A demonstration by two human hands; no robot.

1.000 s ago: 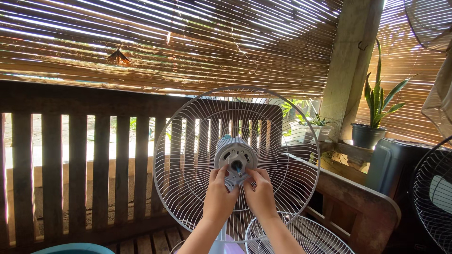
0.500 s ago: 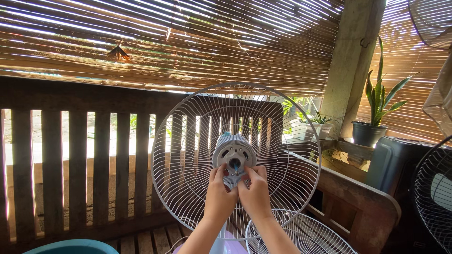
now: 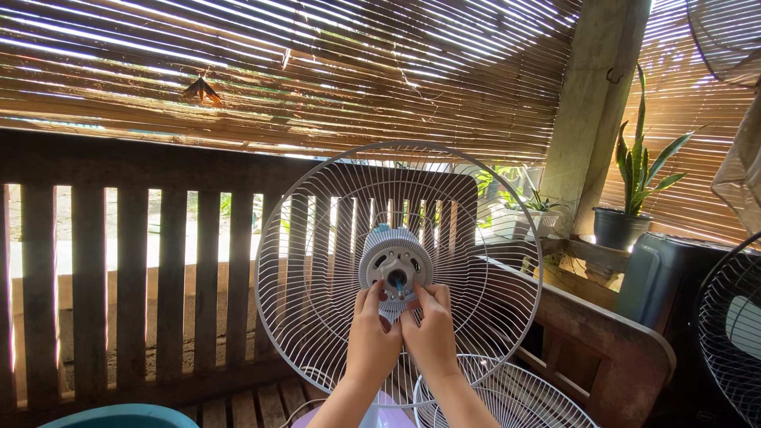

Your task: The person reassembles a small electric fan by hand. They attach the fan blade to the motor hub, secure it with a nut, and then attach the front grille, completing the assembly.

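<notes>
Looking down from the head view, both hands meet at the middle of a white wire fan guard that stands upright on its stand before a dark wooden slat fence. The left hand and the right hand sit side by side, knuckles touching, just under the round grey motor hub at the centre of the guard. The fingertips of both hands reach up to the lower edge of the hub, beside the small blue-tipped shaft that sticks out of its centre. Each grip is curled and pinched at the hub's lower rim; whether the fingers clamp a separate small part there cannot be told, since the hands cover it.

Below the hands a second wire guard lies flat and low, partly behind the right forearm. A teal basin rim shows at the bottom left. Above, a bamboo blind lets striped light through. To the right stands a wooden post, with a potted plant in a dark pot on a ledge near it, and a dark fan guard shows at the right edge.
</notes>
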